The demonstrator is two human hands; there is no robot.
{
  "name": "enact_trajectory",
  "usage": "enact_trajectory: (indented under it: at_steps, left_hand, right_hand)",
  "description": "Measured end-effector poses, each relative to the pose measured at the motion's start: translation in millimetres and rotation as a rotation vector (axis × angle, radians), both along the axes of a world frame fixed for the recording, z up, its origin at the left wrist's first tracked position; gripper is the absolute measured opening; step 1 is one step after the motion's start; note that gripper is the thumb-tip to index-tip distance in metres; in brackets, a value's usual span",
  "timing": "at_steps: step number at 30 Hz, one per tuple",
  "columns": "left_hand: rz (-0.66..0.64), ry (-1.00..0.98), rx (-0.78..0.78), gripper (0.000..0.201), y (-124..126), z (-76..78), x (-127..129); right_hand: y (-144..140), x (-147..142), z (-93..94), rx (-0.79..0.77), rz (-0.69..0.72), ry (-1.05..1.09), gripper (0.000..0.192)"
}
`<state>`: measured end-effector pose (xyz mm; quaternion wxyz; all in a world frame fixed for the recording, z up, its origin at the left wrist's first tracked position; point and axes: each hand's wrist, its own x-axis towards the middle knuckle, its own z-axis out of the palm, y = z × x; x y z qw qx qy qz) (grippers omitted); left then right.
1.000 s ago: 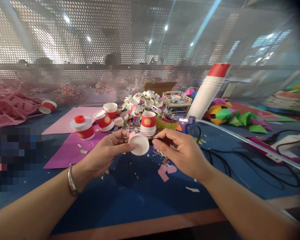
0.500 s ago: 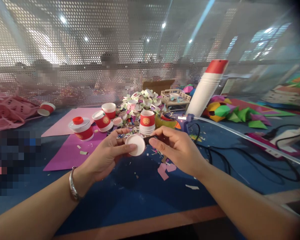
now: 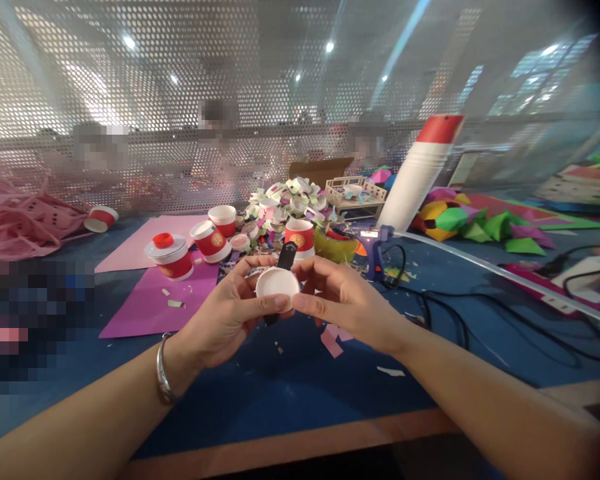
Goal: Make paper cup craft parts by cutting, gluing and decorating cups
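My left hand (image 3: 227,313) and my right hand (image 3: 343,300) meet above the blue table (image 3: 280,393), both pinching a small white paper cup bottom (image 3: 276,281). A black tool (image 3: 283,259), likely a craft knife, stands upright behind the white piece, held by my right hand. Its lower end pokes out below the piece. A silver bracelet circles my left wrist (image 3: 164,368).
Red and white paper cups (image 3: 210,240) stand on magenta paper (image 3: 155,303) at the left. A pile of cut cup pieces (image 3: 285,203), a purple glue gun (image 3: 377,243) with black cables (image 3: 480,313), a tall cup stack (image 3: 420,170) and folded colored paper shapes (image 3: 475,227) lie behind.
The black tool has turned from lying sideways at the piece's right to standing upright behind it. My right hand moved closer, its fingers now on the white piece.
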<state>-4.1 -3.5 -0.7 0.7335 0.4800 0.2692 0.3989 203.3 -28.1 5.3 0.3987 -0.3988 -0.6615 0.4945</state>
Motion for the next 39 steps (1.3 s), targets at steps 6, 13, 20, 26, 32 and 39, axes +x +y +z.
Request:
enact_trajectory:
  at_steps: [6,13,20,26,32,39]
  left_hand:
    - [-0.031,0.010,0.003,0.040,2,1.4,-5]
    - [-0.168,0.162,-0.003,0.022,12,7.5,-16]
    - [-0.356,0.400,0.018,0.020,14,10.8,-20]
    - [-0.406,0.645,0.205,0.028,14,7.1,-24]
    - [-0.418,0.753,0.312,0.029,19,7.7,-29]
    - [-0.301,0.874,0.523,0.036,22,6.1,-32]
  right_hand:
    - [-3,-2,1.9,-0.072,0.029,0.098,0.038]
    - [-2,2,-0.8,-0.084,-0.029,0.032,0.041]
    - [0,3,-7.0,-0.084,0.017,-0.237,0.042]
    - [-5,-1,-5.8,-0.085,0.066,-0.374,0.039]
    - [-7,0,-3.9,-0.053,0.046,-0.426,0.034]
    - [-5,3,-7.2,-0.009,0.028,-0.438,0.028]
